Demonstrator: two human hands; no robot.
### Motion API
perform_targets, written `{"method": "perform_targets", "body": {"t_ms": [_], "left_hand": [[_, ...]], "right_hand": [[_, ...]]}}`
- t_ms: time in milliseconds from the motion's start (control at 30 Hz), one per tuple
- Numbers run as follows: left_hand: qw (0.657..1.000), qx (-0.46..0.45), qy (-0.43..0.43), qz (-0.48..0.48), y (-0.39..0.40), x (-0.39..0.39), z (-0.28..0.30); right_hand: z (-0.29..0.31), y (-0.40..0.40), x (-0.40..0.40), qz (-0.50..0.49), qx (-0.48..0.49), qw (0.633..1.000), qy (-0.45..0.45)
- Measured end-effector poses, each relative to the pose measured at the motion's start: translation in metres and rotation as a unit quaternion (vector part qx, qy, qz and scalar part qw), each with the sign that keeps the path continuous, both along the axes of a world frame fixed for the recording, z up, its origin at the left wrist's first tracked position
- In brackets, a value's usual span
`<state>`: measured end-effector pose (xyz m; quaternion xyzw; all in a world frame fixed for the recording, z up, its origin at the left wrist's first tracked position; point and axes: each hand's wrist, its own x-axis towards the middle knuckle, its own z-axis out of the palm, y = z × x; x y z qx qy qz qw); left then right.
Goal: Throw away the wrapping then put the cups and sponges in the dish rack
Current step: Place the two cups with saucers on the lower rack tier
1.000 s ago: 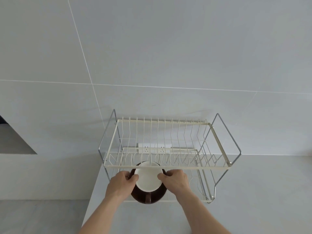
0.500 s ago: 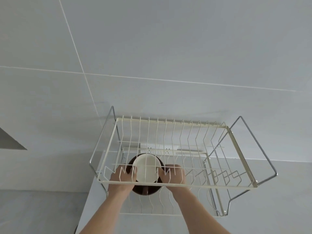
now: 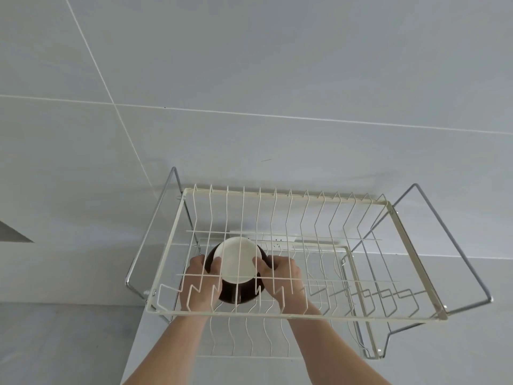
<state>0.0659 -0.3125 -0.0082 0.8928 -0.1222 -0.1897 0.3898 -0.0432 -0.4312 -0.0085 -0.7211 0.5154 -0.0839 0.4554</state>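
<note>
Under the rack's (image 3: 277,314) top tier, both hands reach in over the lower shelf. Between them sits a dark brown cup (image 3: 236,290) with a cream cup (image 3: 237,259) nested on it, both seen through the tier's cream wires. On the cups' left side the left hand (image 3: 198,284) has its fingers curled against the brown cup, thumb on the cream one. On their right side the right hand (image 3: 281,279) presses its fingertips to the cream cup's wall. Whether the cups rest on the lower shelf's wires or hang just above them cannot be told. Behind the rack, a white socket strip (image 3: 277,239) lies against the wall (image 3: 249,79). Below the rack lies a pale counter (image 3: 249,370).
</note>
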Motion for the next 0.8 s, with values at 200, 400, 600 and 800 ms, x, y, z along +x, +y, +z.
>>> {"method": "perform_targets", "body": {"t_ms": [200,400,600,800], "left_hand": [[1.000,0.005,0.011,-0.001,-0.005,0.006,-0.007],[0.999,0.039,0.001,-0.028,-0.008,0.011,-0.007],[0.996,0.062,-0.038,-0.054,-0.014,0.013,-0.004],[0.980,0.093,-0.139,-0.109,-0.010,0.011,0.001]], "right_hand": [[-0.005,-0.004,0.005,-0.013,0.007,1.000,-0.005],[-0.004,-0.008,0.004,-0.012,0.016,1.000,0.001],[-0.001,-0.012,0.002,-0.008,-0.009,1.000,0.012],[-0.005,-0.005,-0.002,0.035,-0.136,0.987,0.078]]}}
